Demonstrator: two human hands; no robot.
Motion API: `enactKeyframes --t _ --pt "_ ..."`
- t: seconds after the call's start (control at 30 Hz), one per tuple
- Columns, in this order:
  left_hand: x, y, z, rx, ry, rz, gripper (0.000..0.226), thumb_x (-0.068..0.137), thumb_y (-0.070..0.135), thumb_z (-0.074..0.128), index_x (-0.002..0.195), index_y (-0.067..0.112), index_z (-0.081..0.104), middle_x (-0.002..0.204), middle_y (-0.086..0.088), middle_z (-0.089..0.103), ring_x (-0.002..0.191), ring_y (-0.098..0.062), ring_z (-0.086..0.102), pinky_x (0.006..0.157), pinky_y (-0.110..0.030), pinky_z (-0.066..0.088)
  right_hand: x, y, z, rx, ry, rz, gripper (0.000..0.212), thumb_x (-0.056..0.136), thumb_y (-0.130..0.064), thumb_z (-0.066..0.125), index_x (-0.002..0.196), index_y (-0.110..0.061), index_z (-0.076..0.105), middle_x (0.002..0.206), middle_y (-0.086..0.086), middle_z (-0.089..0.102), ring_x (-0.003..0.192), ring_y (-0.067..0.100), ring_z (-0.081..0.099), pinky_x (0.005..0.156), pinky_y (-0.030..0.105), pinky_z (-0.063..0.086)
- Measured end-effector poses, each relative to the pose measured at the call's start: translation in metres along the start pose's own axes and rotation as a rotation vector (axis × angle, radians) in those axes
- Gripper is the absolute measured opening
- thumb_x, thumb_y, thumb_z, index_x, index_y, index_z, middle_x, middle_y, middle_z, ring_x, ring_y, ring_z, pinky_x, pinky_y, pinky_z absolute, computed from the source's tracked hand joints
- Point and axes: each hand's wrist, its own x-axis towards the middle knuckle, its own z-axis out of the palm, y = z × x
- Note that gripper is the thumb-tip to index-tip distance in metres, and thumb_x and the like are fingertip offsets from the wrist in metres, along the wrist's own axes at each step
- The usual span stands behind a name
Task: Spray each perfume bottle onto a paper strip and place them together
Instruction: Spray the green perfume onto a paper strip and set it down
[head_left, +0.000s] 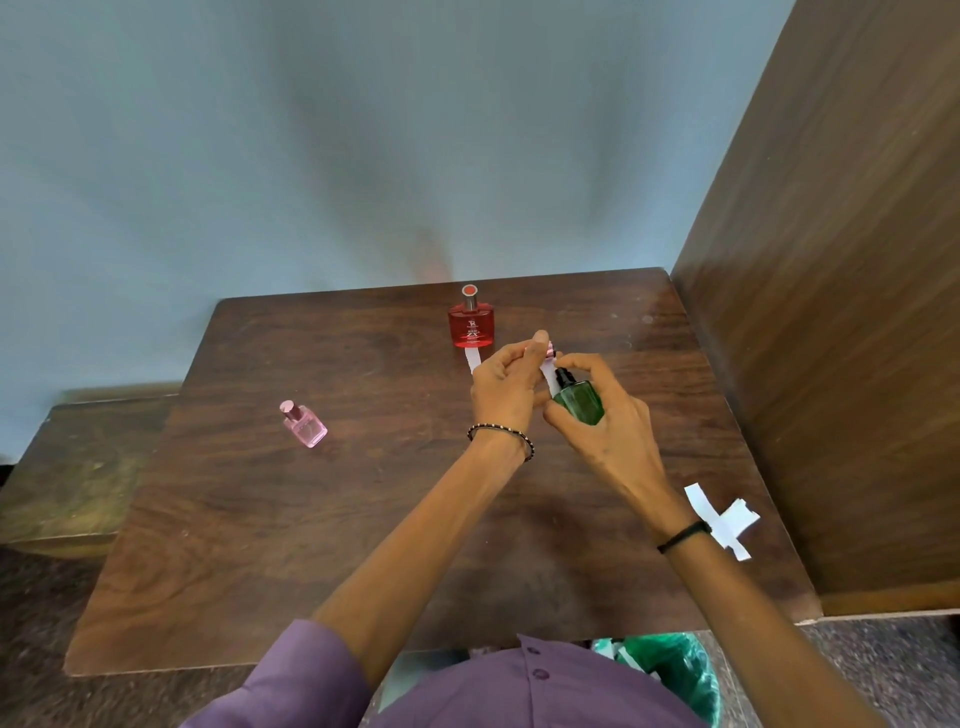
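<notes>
- The right hand (608, 431), right of the frame's centre, grips a small green bottle (579, 400). Its fingers curl round the body and one finger arches over the black spray top.
- The left hand (506, 384) sits just beside it, touching it, and pinches a white paper strip (546, 375) upright next to the bottle's nozzle.
- A small pink shiny piece (550, 352) shows at the left fingertips; what it is cannot be told.
- Both hands hover above the dark wooden desk (311, 519), a little above mid-frame.
- A red bottle (471, 325) stands upright near the desk's far edge, just above the hands. A second white strip (474, 359) lies in front of it, partly hidden by the left hand.
- A pink bottle (304, 425) stands alone at the left of the desk, well apart from the others.
- Loose white strips (727, 519) lie crossed over each other at the desk's right side, beside the right wrist.
- A beaded bracelet (501, 434) circles the left wrist and a dark band (683, 535) circles the right wrist.
- Purple sleeves and shirt (519, 696) fill the bottom of the frame, with a green bin bag (675, 670) below the desk edge.
- A brown wooden panel (831, 312) rises on the right.
</notes>
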Motion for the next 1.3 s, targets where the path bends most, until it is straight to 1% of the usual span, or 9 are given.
enactKeyframes --t 0.2,0.3,0.37,0.47,0.63,0.83,0.97,1.13,1.3 --pt "-0.002 -0.001 0.0 0.043 -0.001 0.032 0.016 0.09 0.026 0.074 0.083 0.012 0.074 0.083 -0.007 0.075 0.08 -0.02 0.071 0.066 -0.029 0.061 -0.001 -0.002 0.005 -0.041 -0.014 -0.003 0.038 0.084 -0.035 0.074 0.116 -0.042 0.056 0.083 -0.022 0.07 0.073 0.002 0.067 0.065 0.007 0.046" --pt "-0.001 -0.003 -0.001 0.075 0.012 0.051 0.02 0.089 0.029 0.074 0.089 0.009 0.076 0.092 -0.014 0.077 0.092 -0.029 0.074 0.08 -0.038 0.062 -0.003 -0.005 0.01 -0.05 0.044 0.028 0.034 0.085 -0.042 0.072 0.115 -0.042 0.057 0.08 -0.022 0.07 0.078 0.003 0.067 0.077 0.019 0.05" --pt "0.0 -0.002 -0.003 0.095 0.023 0.049 0.023 0.089 0.031 0.074 0.091 0.008 0.076 0.094 -0.015 0.077 0.096 -0.032 0.073 0.086 -0.043 0.06 -0.004 -0.007 0.012 -0.024 0.068 0.032 0.033 0.084 -0.043 0.071 0.115 -0.041 0.058 0.094 -0.027 0.069 0.086 -0.004 0.066 0.075 0.005 0.045" --pt "0.001 0.002 -0.004 0.036 0.011 0.026 0.023 0.091 0.028 0.073 0.094 0.005 0.075 0.091 -0.013 0.076 0.088 -0.026 0.074 0.078 -0.038 0.062 -0.003 -0.008 0.01 0.028 0.066 0.033 0.035 0.085 -0.031 0.073 0.117 -0.037 0.059 0.103 -0.028 0.067 0.091 -0.007 0.064 0.071 0.001 0.044" --pt "0.003 0.005 -0.007 0.028 0.02 0.035 0.025 0.092 0.026 0.071 0.098 0.002 0.074 0.101 -0.021 0.076 0.094 -0.029 0.075 0.077 -0.041 0.064 -0.003 -0.006 0.002 0.033 0.084 0.047 0.038 0.086 -0.026 0.075 0.119 -0.034 0.058 0.101 -0.026 0.065 0.092 -0.004 0.063 0.08 0.017 0.05" --pt "0.004 0.004 -0.005 0.035 -0.007 0.032 0.019 0.091 0.027 0.072 0.092 0.008 0.074 0.1 -0.02 0.076 0.088 -0.025 0.074 0.072 -0.035 0.063 0.0 -0.009 -0.002 0.059 0.004 0.02 0.041 0.085 -0.024 0.074 0.119 -0.041 0.058 0.095 -0.018 0.07 0.078 0.005 0.066 0.066 0.011 0.051" --pt "0.004 0.001 -0.002 0.023 -0.037 0.019 0.018 0.091 0.027 0.073 0.09 0.009 0.073 0.083 -0.007 0.077 0.076 -0.015 0.072 0.062 -0.026 0.06 0.004 -0.006 -0.002 0.055 -0.072 0.039 0.036 0.083 -0.029 0.074 0.115 -0.039 0.063 0.103 -0.023 0.072 0.093 -0.006 0.066 0.073 0.002 0.045" --pt "0.007 -0.003 0.001 0.053 -0.014 0.031 0.024 0.09 0.027 0.073 0.094 0.004 0.075 0.075 -0.001 0.073 0.072 -0.013 0.068 0.061 -0.021 0.057 0.005 -0.01 -0.001 -0.049 -0.056 0.017 0.025 0.087 -0.04 0.069 0.106 -0.05 0.056 0.08 -0.037 0.066 0.072 -0.009 0.063 0.062 0.001 0.041" --pt "0.01 -0.004 0.004 0.081 -0.002 0.07 0.025 0.09 0.028 0.073 0.093 0.002 0.075 0.077 -0.003 0.074 0.075 -0.012 0.069 0.072 -0.027 0.059 0.004 -0.007 0.01 -0.049 0.038 0.039 0.027 0.091 -0.044 0.068 0.115 -0.045 0.056 0.09 -0.023 0.072 0.085 0.001 0.068 0.079 0.022 0.052"
